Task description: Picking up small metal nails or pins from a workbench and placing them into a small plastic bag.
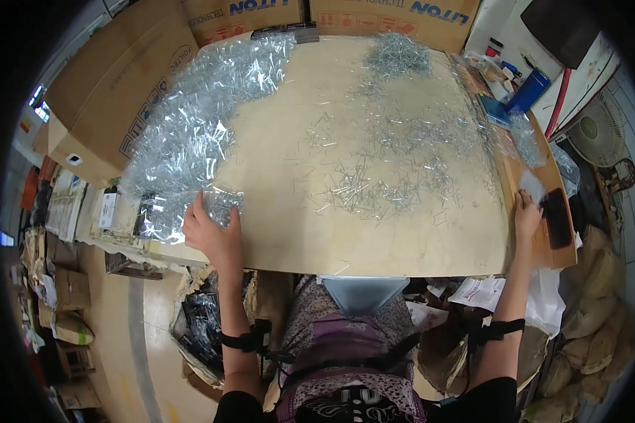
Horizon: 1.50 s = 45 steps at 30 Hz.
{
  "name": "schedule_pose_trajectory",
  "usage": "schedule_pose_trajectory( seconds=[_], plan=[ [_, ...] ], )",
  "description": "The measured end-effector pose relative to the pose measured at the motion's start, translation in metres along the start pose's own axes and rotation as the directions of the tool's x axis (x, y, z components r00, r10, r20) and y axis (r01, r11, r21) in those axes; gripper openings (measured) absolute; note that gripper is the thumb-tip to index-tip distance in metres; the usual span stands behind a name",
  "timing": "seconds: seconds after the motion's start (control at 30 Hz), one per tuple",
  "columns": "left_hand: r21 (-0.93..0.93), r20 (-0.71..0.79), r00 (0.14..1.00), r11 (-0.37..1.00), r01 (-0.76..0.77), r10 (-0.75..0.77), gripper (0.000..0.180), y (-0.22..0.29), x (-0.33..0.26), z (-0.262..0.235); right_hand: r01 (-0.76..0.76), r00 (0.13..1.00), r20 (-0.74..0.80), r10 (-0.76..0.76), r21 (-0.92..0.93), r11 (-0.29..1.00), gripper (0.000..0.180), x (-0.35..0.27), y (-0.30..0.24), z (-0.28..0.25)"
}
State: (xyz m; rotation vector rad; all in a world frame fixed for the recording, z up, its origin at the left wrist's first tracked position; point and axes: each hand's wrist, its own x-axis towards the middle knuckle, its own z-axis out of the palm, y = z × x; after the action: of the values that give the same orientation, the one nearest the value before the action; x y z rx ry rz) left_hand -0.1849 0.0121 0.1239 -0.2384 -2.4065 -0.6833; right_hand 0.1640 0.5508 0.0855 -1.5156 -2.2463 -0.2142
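Note:
At the near left of the pale board (282, 240), my left hand (214, 236) has its index finger and thumb spread. They lie against a small transparent packet of thin metal pins (226, 203), at the edge of a long heap of similar filled packets (190, 116). Over at the right edge, my right hand (526, 215) pinches a thin transparent plastic bag (532, 185) above a shallow brown tray (538, 248). Loose metal pins (353, 187) are scattered across the middle and right of the board, with a denser pile of pins (400, 55) at the back.
A dark phone-like slab (559, 218) lies in the tray. A blue container (529, 90) and small items stand behind it. Large cardboard boxes (130, 77) border the left and back. A grey-blue bin (363, 295) sits under the front edge. A fan (594, 137) stands at right.

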Motion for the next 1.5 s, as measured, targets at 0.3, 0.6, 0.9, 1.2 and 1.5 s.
schedule_pose_trajectory(
  seconds=[0.3, 0.6, 0.9, 1.2, 1.5],
  plan=[
    [0.031, -0.111, 0.990, 0.996, -0.079, 0.082, 0.061, 0.007, -0.001, -0.010, 0.198, 0.825, -0.535, 0.185, 0.579, 0.791, 0.012, -0.037, -0.058, -0.067],
    [-0.767, 0.614, 0.472, 0.336, 0.547, 0.633, 0.062, 0.095, -0.089, -0.070, -0.404, 0.680, 0.375, -0.630, 0.909, 0.105, 0.012, -0.243, -0.202, -0.162],
    [-0.646, 0.731, 0.290, 0.488, 0.587, 0.618, 0.023, 0.072, -0.128, -0.061, -0.386, 0.709, 0.336, -0.620, 0.921, 0.058, 0.020, -0.290, -0.188, -0.148],
    [-0.598, 0.800, 0.233, 0.702, 0.387, 0.553, 0.014, 0.067, -0.136, -0.075, -0.667, 0.457, 0.615, -0.643, 0.715, 0.211, 0.005, -0.302, -0.182, -0.142],
    [-0.616, 0.774, -0.001, 0.753, 0.233, 0.633, 0.021, 0.012, -0.176, -0.034, 0.109, 0.502, 0.401, -0.766, 0.850, 0.516, 0.023, -0.346, -0.143, -0.080]
  ],
)
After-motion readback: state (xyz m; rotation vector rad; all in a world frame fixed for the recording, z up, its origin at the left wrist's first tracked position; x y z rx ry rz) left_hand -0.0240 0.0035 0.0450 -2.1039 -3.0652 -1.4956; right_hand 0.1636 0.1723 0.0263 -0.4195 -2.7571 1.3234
